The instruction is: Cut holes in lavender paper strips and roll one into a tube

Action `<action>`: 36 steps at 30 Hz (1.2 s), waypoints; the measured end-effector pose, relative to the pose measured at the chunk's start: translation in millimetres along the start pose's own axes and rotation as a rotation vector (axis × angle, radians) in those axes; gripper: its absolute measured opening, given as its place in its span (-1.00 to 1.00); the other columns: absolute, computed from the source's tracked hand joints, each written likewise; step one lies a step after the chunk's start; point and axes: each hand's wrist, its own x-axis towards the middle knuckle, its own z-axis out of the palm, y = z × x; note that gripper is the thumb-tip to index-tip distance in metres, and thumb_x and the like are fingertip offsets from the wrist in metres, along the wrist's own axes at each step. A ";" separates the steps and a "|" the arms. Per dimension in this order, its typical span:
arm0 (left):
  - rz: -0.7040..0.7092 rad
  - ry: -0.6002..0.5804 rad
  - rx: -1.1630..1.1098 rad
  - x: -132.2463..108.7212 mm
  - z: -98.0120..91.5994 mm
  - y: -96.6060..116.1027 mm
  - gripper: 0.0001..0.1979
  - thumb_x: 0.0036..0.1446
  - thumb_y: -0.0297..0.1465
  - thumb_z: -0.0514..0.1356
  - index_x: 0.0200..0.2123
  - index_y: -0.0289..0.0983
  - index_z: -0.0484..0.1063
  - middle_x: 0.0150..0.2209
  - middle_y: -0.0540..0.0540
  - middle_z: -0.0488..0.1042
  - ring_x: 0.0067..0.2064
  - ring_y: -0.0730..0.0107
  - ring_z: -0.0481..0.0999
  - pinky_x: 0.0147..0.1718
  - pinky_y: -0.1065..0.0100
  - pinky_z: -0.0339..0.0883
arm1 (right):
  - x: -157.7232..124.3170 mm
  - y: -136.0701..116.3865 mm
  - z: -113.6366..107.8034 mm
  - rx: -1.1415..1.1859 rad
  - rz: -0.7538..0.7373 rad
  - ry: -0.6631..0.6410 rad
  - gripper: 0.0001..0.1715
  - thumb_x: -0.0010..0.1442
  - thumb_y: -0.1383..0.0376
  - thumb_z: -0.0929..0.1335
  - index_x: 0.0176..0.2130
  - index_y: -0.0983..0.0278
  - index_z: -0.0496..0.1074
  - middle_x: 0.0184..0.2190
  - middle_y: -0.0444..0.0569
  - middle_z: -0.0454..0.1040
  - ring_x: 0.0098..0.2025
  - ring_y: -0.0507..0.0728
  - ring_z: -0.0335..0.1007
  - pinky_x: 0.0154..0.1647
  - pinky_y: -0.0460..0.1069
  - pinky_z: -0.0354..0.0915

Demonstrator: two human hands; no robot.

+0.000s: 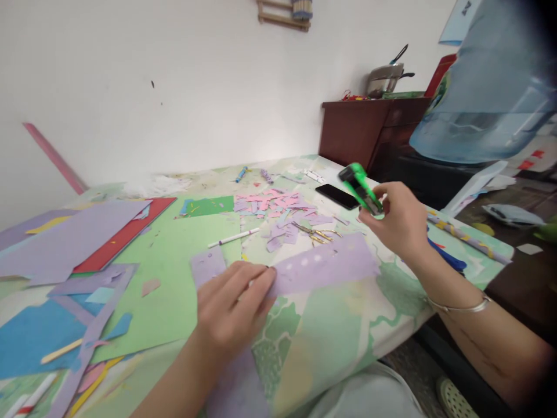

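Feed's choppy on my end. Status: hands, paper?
Left hand flat on purple strip. Right hand holds green punch, raised off the table. Scissors, phone beyond strip.

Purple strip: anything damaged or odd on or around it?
The purple strip under the left hand has a few small round holes near its far edge, clean, not torn. Pink and purple scraps lie strewn behind it, scissors among them. The right hand holds a green tool in the air.
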 end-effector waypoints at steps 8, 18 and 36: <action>0.271 -0.600 0.177 -9.2 12.8 32.4 -0.78 0.00 -0.70 0.04 -0.44 -0.39 0.43 -0.53 -0.13 0.41 -0.46 0.29 0.41 -0.62 0.36 0.27 | 6.8 -30.6 -2.8 0.797 0.297 -0.056 -0.75 -0.02 0.21 0.42 -0.41 0.23 0.28 -0.59 -0.14 0.36 -0.60 0.06 0.33 -0.61 -0.03 0.26; 0.112 -0.790 0.265 -40.0 6.2 63.2 -0.69 0.10 -0.57 0.05 -0.09 -0.45 0.42 -0.18 -0.29 0.44 -0.15 0.11 0.38 -0.33 0.21 0.30 | -59.7 -88.9 -4.0 1.412 0.638 -0.777 -0.81 0.09 0.36 0.31 -0.23 0.31 0.42 -0.61 -0.14 0.42 -0.58 0.01 0.37 -0.52 -0.08 0.36; -0.118 -0.648 0.264 -54.9 5.5 87.5 -0.34 0.12 -0.03 0.00 -0.03 -0.55 0.38 -0.06 -0.43 0.43 -0.06 -0.04 0.34 -0.15 0.06 0.15 | -97.1 -86.7 -14.9 1.280 0.469 -0.754 -0.74 0.08 0.38 0.36 -0.17 0.25 0.47 -0.29 -0.03 0.51 -0.37 0.04 0.45 -0.32 -0.05 0.42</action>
